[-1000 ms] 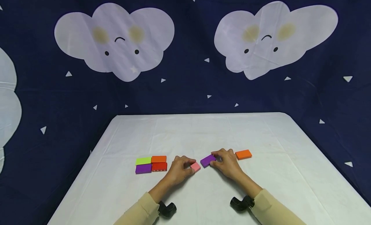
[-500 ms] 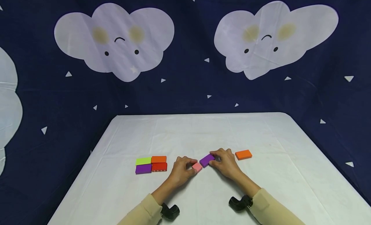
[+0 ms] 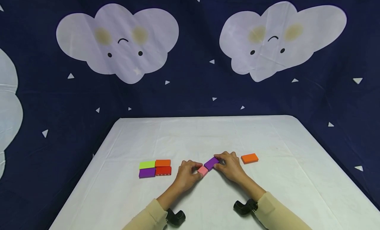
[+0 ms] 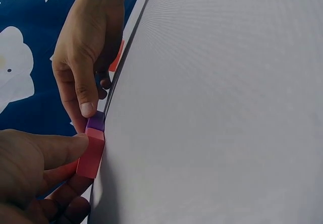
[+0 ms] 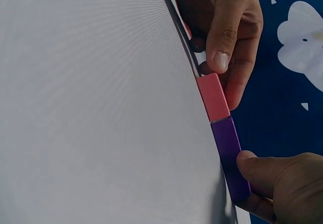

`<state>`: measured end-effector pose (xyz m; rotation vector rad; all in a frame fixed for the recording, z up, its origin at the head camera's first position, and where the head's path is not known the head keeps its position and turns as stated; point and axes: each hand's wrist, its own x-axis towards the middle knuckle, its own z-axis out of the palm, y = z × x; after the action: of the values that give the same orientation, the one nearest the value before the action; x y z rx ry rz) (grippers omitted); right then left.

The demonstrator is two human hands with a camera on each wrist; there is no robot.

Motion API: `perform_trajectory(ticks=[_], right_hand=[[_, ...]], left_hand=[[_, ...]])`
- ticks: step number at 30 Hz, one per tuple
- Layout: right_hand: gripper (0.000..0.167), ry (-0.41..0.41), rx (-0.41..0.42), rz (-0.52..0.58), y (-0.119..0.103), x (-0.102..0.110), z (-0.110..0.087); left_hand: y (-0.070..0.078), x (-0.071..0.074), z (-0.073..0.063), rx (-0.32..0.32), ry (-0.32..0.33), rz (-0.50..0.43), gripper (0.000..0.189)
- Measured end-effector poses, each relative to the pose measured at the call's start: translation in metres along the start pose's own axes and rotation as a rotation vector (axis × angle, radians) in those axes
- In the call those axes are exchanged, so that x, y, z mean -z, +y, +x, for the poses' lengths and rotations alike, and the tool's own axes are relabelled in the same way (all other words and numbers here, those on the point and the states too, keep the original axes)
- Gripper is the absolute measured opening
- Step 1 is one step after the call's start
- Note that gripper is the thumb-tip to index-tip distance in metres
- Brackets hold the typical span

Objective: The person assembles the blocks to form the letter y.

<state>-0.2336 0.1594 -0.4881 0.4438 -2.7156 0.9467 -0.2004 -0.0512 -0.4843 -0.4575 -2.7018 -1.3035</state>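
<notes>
In the head view, my left hand point(image 3: 186, 175) pinches a small pink block point(image 3: 203, 171) between thumb and fingers. A longer purple block point(image 3: 211, 163) is pinched by my right hand point(image 3: 231, 167). The two blocks lie end to end on the table, slanting up to the right. Seen from the right wrist, the pink block point(image 5: 214, 97) meets the purple block point(image 5: 231, 156) at their short ends. From the left wrist, the pink block point(image 4: 91, 153) hides part of the purple one point(image 4: 96, 121).
On the white table point(image 3: 184, 134), a yellow-green block point(image 3: 146, 164), an orange block point(image 3: 163, 162), a second purple block point(image 3: 146, 172) and a red block point(image 3: 163, 171) form a group at left. Another orange block point(image 3: 249, 158) lies right of my right hand.
The pink block has slid right in my left hand and the purple block slightly left in my right, closing the gap between them. The other blocks stayed put.
</notes>
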Motion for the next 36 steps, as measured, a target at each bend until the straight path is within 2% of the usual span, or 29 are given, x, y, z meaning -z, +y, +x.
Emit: perform_trajectory(ticks=[10, 36], right_hand=[[0.038, 0.01, 0.029, -0.006, -0.0024, -0.0007, -0.0004], [0.038, -0.004, 0.028, 0.014, -0.0034, -0.0016, 0.0022]], left_hand=[[0.0027, -0.0012, -0.001, -0.019, 0.02, 0.016, 0.034], [0.0043, -0.0036, 0.0009, -0.034, 0.029, 0.039, 0.032]])
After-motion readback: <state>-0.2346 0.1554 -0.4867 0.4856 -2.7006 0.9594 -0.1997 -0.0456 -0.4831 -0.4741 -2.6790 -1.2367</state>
